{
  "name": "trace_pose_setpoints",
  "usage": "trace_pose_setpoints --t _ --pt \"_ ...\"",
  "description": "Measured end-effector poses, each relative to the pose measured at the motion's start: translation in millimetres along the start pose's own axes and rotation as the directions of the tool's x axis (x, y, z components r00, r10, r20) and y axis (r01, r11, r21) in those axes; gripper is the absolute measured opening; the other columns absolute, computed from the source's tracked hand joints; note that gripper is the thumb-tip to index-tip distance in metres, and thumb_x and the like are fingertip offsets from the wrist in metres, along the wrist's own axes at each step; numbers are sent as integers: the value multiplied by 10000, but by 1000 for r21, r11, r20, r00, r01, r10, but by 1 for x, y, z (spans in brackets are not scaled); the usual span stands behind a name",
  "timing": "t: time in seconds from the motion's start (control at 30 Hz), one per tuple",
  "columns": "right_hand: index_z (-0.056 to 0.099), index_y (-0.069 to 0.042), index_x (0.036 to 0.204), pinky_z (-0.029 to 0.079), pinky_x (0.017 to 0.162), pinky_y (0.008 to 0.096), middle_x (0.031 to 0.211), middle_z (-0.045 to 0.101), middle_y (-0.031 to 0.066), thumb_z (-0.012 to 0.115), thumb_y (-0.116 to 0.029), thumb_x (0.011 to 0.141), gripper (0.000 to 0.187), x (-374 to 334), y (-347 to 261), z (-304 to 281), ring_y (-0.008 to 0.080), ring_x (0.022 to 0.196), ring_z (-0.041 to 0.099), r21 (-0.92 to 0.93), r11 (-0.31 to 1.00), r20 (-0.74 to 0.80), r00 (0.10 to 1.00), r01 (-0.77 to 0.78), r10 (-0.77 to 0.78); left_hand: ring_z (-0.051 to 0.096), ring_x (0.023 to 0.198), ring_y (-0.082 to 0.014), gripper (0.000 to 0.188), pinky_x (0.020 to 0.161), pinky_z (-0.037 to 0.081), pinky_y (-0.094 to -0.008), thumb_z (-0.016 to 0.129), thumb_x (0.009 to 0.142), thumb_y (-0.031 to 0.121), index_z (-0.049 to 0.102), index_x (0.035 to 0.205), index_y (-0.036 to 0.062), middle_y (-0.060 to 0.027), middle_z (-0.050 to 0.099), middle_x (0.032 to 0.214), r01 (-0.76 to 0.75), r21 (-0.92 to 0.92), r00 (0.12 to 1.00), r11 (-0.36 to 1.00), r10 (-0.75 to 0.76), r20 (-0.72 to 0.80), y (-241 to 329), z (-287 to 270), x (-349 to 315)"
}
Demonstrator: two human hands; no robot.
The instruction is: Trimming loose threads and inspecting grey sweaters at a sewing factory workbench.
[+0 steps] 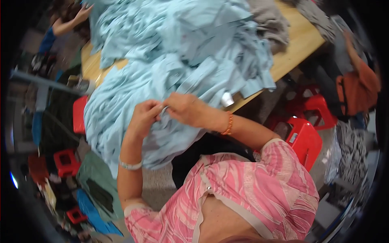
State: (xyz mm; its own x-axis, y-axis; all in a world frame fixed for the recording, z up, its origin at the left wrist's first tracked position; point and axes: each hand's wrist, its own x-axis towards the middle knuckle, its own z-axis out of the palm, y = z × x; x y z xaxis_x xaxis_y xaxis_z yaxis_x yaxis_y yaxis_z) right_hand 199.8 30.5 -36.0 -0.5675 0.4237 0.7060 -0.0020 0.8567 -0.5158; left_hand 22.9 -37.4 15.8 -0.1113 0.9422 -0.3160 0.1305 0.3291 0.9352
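A large heap of light-blue cloth garments (133, 73) covers the wooden table (302, 36) and hangs over its near edge toward my lap. At the near side of the heap, my left hand (145, 115) has its thumb and fingers pinched together on a bit of the light-blue cloth. My right hand (188, 108) is closed close beside it, fingertips almost meeting the left ones. Between the two sets of fingertips shows a small dark grey edge, too small to name. A small shiny white piece (227, 99) lies by the cloth, past my right wrist.
Grey-brown cloth (267, 22) lies on the table's far right. Red plastic stools (306, 141) stand to the right and left. One person's arm (69, 26) reaches in at the far left; another person in orange (358, 91) is at the right. Grey cloth (350, 154) is piled below.
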Motion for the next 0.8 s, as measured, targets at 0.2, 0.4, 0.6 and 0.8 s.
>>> trace_pose_setpoints --t 0.2,0.4,0.6,0.8 --pt "544 -16 873 483 611 389 784 527 136 623 -110 766 162 7 11 16 319 717 583 -27 999 -17 999 47 -47 533 809 -48 220 666 409 -181 645 837 67 585 1037 0 13 591 915 -201 90 979 975 197 48 4 -1 -20" --pt "549 9 781 487 680 410 798 566 171 589 -176 774 190 4 -11 27 345 760 601 144 988 135 990 -59 40 452 612 -39 36 543 376 -193 585 862 26 594 885 0 23 553 720 -266 471 926 841 358 -117 -11 -5 -40" --pt "572 1 795 465 708 435 791 573 199 580 -186 776 188 7 0 25 386 791 578 246 962 179 981 -120 77 468 620 -66 83 563 397 -221 566 872 74 595 863 -4 4 550 694 -292 509 927 810 371 -60 -14 -13 -31" --pt "587 11 831 466 700 424 801 583 179 584 -61 751 108 4 -7 13 373 790 585 283 950 184 980 -133 83 404 587 -19 97 507 333 -192 561 903 95 577 866 6 51 492 672 -245 305 962 920 269 -39 -20 -6 -31"
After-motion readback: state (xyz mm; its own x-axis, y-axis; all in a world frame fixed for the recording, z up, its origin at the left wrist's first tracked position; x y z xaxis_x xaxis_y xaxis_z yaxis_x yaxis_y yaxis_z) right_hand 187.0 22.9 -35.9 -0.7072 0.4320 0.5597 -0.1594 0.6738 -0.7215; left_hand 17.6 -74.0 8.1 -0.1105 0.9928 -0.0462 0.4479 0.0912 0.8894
